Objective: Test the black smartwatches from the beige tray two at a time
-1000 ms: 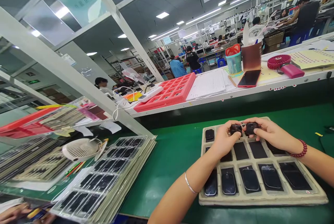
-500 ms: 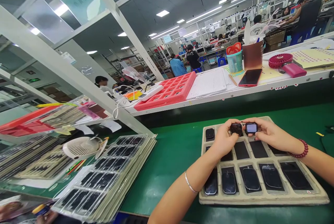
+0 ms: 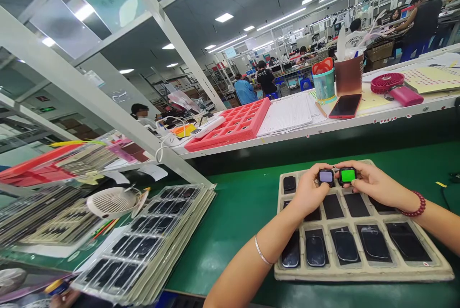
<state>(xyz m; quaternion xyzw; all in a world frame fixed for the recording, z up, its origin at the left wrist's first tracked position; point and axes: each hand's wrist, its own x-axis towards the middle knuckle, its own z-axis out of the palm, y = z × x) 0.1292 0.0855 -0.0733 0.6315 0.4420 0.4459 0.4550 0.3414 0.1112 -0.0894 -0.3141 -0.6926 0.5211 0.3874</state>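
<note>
My left hand [image 3: 312,190] is closed on a smartwatch [image 3: 326,176] whose small square screen glows pale lilac. Close beside it, a second smartwatch [image 3: 347,175] with a bright green screen is pinched in my right hand [image 3: 373,184]. Both are held upright, screens facing me, over the back rows of a beige tray [image 3: 339,277]. In the tray's front row lie several dark glossy pieces with rounded corners, such as this one [image 3: 345,245]. A black square piece [image 3: 289,184] sits in the back left compartment. Parts of the tray are hidden under my hands.
Stacked trays [image 3: 143,245] under clear covers stand to the left, near a white fan [image 3: 111,202]. A shelf [image 3: 287,136] crosses behind, bearing a red foam tray [image 3: 230,126], papers, a phone [image 3: 345,106] and a cup [image 3: 324,85]. Another person's hand shows at the lower left.
The left smartwatch's screen has gone from dark to pale lilac. The right one has turned from pale lilac to green. Both my hands stay nearly in place.
</note>
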